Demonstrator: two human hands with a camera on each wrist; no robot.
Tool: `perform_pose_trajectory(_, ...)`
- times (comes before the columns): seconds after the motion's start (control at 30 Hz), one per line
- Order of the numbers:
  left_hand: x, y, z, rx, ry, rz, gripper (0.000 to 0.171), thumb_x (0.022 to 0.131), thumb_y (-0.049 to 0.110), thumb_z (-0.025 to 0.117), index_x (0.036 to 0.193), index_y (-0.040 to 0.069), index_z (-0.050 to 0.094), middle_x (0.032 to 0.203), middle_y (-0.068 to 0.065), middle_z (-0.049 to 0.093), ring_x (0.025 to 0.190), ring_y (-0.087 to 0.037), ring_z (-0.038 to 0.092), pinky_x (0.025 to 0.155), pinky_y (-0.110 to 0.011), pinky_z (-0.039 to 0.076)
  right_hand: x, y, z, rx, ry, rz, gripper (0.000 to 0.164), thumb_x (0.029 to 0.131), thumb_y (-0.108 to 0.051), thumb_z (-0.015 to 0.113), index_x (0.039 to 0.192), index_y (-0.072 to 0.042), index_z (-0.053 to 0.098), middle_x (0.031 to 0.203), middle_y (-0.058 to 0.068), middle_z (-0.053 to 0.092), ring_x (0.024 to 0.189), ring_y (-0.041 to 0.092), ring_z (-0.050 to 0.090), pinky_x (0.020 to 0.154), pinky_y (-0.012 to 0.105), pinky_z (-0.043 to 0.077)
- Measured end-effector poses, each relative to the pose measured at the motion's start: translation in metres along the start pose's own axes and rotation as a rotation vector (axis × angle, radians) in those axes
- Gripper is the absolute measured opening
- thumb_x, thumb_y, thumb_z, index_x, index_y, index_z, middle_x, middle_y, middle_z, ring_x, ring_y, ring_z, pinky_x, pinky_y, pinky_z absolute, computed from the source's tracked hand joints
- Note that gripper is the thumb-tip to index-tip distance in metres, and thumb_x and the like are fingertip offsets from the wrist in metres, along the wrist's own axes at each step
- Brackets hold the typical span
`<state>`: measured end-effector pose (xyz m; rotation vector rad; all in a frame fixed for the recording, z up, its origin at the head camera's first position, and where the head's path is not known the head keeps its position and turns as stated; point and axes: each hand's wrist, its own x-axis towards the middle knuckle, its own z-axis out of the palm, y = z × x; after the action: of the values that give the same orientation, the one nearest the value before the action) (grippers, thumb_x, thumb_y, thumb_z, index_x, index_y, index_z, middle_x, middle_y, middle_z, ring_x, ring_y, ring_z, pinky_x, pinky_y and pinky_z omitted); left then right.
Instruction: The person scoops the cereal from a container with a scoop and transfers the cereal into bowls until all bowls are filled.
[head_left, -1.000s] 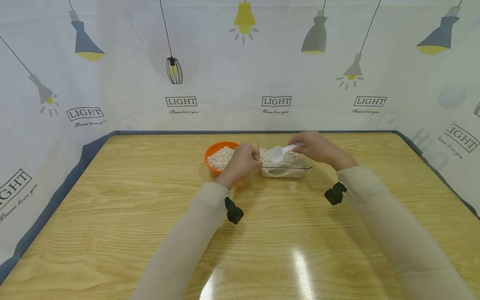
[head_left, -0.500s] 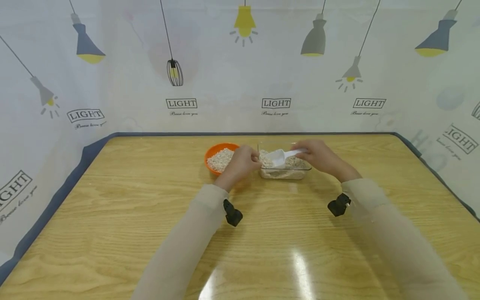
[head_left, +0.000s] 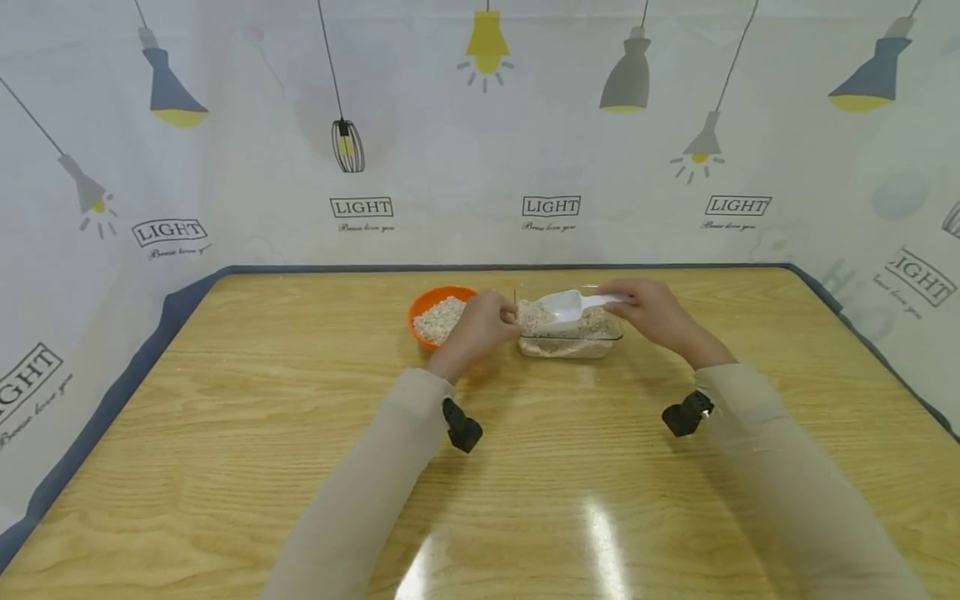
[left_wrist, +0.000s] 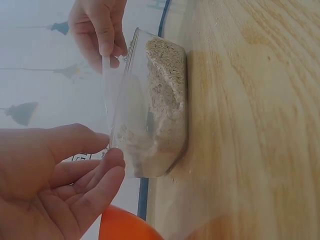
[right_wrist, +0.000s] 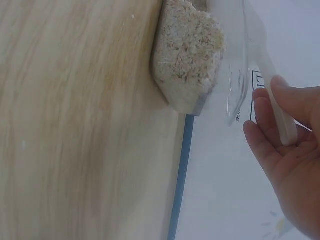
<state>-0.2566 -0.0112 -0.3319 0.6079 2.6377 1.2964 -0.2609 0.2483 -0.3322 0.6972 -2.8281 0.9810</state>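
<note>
A clear rectangular container (head_left: 570,347) of oat flakes (left_wrist: 167,67) stands near the back of the table. My left hand (head_left: 486,323) pinches its left rim between thumb and fingertips, as the left wrist view shows. My right hand (head_left: 651,312) grips the handle of a white scoop (head_left: 564,307) by thumb and fingers. The scoop's bowl lies over the oats inside the container, pointing left, with flakes at its mouth. In the right wrist view the handle (right_wrist: 280,110) runs across the fingers under the thumb.
An orange bowl (head_left: 414,312) heaped with oat flakes sits just left of the container, partly behind my left hand. The wooden table (head_left: 525,483) reaches back to a white printed curtain (head_left: 450,167). Each wrist carries a small black camera (head_left: 462,427).
My right hand has drawn the scoop to the right and levelled it from its tilted, mouth-down pose in the oats. My left hand keeps its place at the rim.
</note>
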Motion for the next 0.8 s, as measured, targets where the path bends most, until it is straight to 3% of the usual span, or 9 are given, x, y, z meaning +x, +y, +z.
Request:
perform_pose_trajectory(0.37, -0.003, 0.002, -0.008, 0.021, 0.003, -0.023, 0.043, 0.084, 0.000, 0.057, 0.062, 0.012, 0.021, 0.062, 0.001, 0.014, 0.054, -0.013, 0.016, 0.052, -0.027, 0.020, -0.006, 0.004, -0.009, 0.039, 0.051, 0.048, 0.028, 0.092, -0.006, 0.054, 0.118, 0.004, 0.058, 0.120, 0.025, 0.054, 0.105, 0.041, 0.054, 0.083, 0.051, 0.045)
perform_pose_trajectory(0.4, -0.003, 0.002, -0.009, 0.022, 0.001, -0.034, 0.041, 0.084, 0.002, 0.058, 0.063, 0.011, 0.023, 0.063, 0.001, 0.017, 0.055, -0.013, 0.020, 0.053, -0.027, 0.022, -0.007, 0.003, -0.009, 0.045, 0.051, 0.050, 0.029, 0.092, -0.006, 0.054, 0.118, 0.005, 0.057, 0.120, 0.025, 0.054, 0.104, 0.041, 0.054, 0.083, 0.051, 0.045)
perform_pose_trajectory(0.47, -0.004, 0.002, -0.012, 0.026, 0.012, -0.057, 0.029, 0.085, 0.004, 0.060, 0.062, 0.006, 0.042, 0.064, 0.002, 0.037, 0.058, -0.011, 0.036, 0.055, -0.024, 0.033, -0.007, 0.001, -0.011, 0.054, 0.056, 0.056, 0.029, 0.092, -0.006, 0.053, 0.119, 0.005, 0.057, 0.120, 0.026, 0.054, 0.104, 0.041, 0.054, 0.083, 0.052, 0.045)
perform_pose_trajectory(0.53, -0.005, 0.003, -0.016, 0.031, 0.008, -0.078, 0.009, 0.085, 0.006, 0.061, 0.082, -0.002, 0.063, 0.080, -0.005, 0.057, 0.072, -0.013, 0.052, 0.065, -0.025, 0.045, -0.008, -0.002, -0.012, 0.066, 0.061, 0.057, 0.030, 0.093, -0.006, 0.053, 0.120, 0.006, 0.056, 0.120, 0.027, 0.053, 0.103, 0.041, 0.055, 0.082, 0.052, 0.045)
perform_pose_trajectory(0.57, -0.005, 0.003, -0.018, 0.035, 0.010, -0.087, 0.018, 0.085, 0.006, 0.061, 0.100, -0.003, 0.066, 0.096, -0.010, 0.062, 0.084, -0.016, 0.057, 0.073, -0.028, 0.048, -0.008, -0.004, -0.013, 0.066, 0.067, 0.055, 0.030, 0.093, -0.007, 0.053, 0.120, 0.006, 0.056, 0.119, 0.027, 0.053, 0.102, 0.041, 0.056, 0.081, 0.052, 0.046)
perform_pose_trajectory(0.63, -0.007, 0.003, -0.022, 0.043, 0.015, -0.100, 0.038, 0.086, 0.007, 0.061, 0.123, -0.002, 0.056, 0.120, -0.015, 0.057, 0.101, -0.022, 0.058, 0.083, -0.034, 0.049, -0.008, -0.009, -0.014, 0.064, 0.081, 0.044, 0.031, 0.093, -0.010, 0.053, 0.120, 0.006, 0.056, 0.119, 0.026, 0.054, 0.100, 0.041, 0.056, 0.081, 0.052, 0.046)
perform_pose_trajectory(0.8, -0.011, 0.000, -0.033, 0.055, 0.018, -0.108, 0.039, 0.087, 0.008, 0.060, 0.124, -0.002, 0.055, 0.118, -0.016, 0.058, 0.102, -0.024, 0.058, 0.082, -0.033, 0.049, -0.005, -0.015, -0.014, 0.054, 0.098, 0.022, 0.030, 0.093, -0.012, 0.054, 0.118, 0.005, 0.057, 0.121, 0.024, 0.053, 0.100, 0.041, 0.057, 0.083, 0.051, 0.045)
